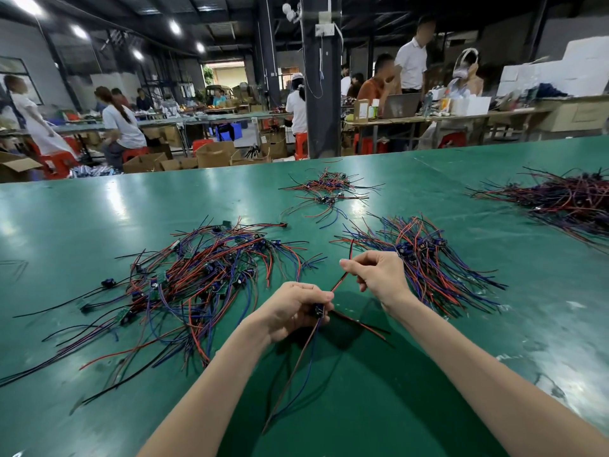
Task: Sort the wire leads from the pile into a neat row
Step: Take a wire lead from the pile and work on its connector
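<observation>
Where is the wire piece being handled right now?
The wire piece is centre of the head view: left hand grips its dark part, right hand pinches its red wire; tangled pile on its left, tidier bunch on its right.

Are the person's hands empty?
No, the left hand grips a wire lead and the right hand pinches a red wire.

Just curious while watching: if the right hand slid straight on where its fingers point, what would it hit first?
Probably the loose ends of the tangled wire pile left of the right hand; heights are unclear.
</observation>
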Motion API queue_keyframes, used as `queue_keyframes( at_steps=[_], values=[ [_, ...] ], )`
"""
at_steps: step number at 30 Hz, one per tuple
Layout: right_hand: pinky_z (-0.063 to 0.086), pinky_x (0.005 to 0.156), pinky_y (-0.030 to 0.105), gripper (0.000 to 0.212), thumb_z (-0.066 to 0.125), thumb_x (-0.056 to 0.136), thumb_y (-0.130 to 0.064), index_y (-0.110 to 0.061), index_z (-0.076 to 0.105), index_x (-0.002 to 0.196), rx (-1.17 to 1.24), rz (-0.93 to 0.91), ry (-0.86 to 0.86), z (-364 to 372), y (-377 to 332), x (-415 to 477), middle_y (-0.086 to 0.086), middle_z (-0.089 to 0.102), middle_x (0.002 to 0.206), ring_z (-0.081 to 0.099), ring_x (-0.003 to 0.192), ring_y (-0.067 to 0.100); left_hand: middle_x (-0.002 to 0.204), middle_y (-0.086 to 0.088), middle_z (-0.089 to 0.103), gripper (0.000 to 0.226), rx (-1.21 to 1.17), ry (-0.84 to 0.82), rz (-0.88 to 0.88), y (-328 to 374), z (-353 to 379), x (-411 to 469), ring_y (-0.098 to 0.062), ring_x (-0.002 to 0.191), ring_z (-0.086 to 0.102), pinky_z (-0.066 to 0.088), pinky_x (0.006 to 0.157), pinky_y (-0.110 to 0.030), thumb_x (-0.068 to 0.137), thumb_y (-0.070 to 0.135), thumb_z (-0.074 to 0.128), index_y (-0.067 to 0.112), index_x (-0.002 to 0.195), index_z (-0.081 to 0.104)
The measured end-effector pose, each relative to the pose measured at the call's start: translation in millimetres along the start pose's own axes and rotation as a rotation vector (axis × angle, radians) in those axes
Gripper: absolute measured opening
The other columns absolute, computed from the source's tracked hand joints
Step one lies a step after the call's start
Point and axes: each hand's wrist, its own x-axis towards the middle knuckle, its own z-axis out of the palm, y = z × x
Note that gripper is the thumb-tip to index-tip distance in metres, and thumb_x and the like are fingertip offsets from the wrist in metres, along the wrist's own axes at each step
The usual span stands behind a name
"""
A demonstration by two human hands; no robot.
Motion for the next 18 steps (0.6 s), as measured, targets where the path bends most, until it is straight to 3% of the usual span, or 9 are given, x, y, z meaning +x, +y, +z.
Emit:
queue_keyframes(
  at_steps=[7, 10, 18],
  values=[
    [0.048, 0.044, 0.022, 0.019, 0.081, 0.075, -0.017, -0.014, 0.066, 0.064, -0.045, -0.060, 0.141, -11.6, 0.4, 6.9, 0.003, 0.060, 0.057, 0.053, 0.046, 0.014, 0.056, -0.005, 0.061, 0.031, 0.001, -0.046, -0.005, 2.6, 1.4, -4.0, -0.012, 0.045, 0.056, 0.049, 0.048, -0.019, 0.088, 0.001, 0.058, 0.005, 0.057, 0.058],
    [0.046, 0.041, 0.018, 0.019, 0.079, 0.077, -0.017, -0.014, 0.065, 0.065, -0.096, -0.117, 0.188, -11.6, -0.7, 5.5, 0.002, 0.058, 0.057, 0.051, 0.047, 0.014, 0.058, -0.006, 0.060, 0.040, -0.009, -0.073, -0.001, 1.3, 6.1, -4.0, -0.011, 0.047, 0.055, 0.050, 0.050, -0.020, 0.088, 0.000, 0.057, 0.009, 0.050, 0.060],
    [0.047, 0.047, 0.016, 0.011, 0.078, 0.078, -0.014, -0.008, 0.068, 0.076, -0.064, -0.182, 0.165, -11.0, -1.3, 2.8, 0.007, 0.063, 0.073, 0.055, 0.061, 0.013, 0.057, -0.005, 0.060, 0.044, -0.014, -0.117, 0.001, 0.6, 4.9, -5.1, -0.013, 0.050, 0.054, 0.050, 0.053, -0.021, 0.089, 0.000, 0.054, 0.012, 0.048, 0.061]
  ],
)
